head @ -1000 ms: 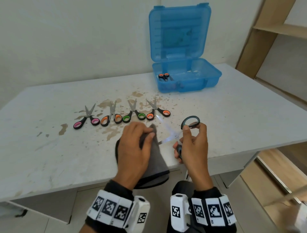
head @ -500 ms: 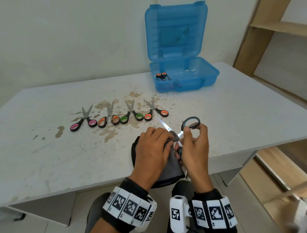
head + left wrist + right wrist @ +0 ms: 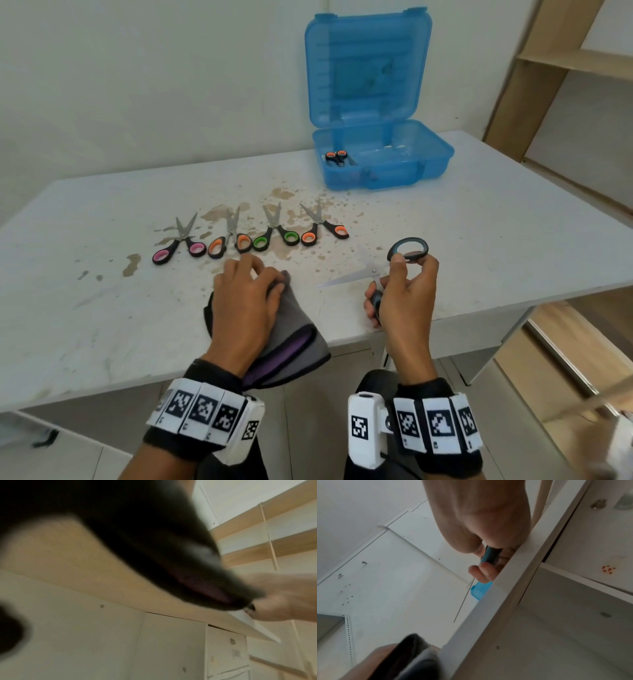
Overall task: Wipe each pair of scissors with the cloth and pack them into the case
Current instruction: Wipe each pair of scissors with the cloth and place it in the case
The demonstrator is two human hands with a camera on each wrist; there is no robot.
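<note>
**Cloth in the left hand, open scissors in the right**

Left of centre in the head view, four scissors (image 3: 250, 233) lie in a row on the stained table (image 3: 85, 308). Below them the left hand (image 3: 245, 305) curls over the folded grey cloth (image 3: 291, 339) at the table's near edge. Right of centre, the right hand (image 3: 406, 301) grips the blue-handled scissors (image 3: 376, 270), blades spread, apart from the cloth. At upper right, the open blue case (image 3: 428, 161) holds one pair (image 3: 337, 158).
</note>
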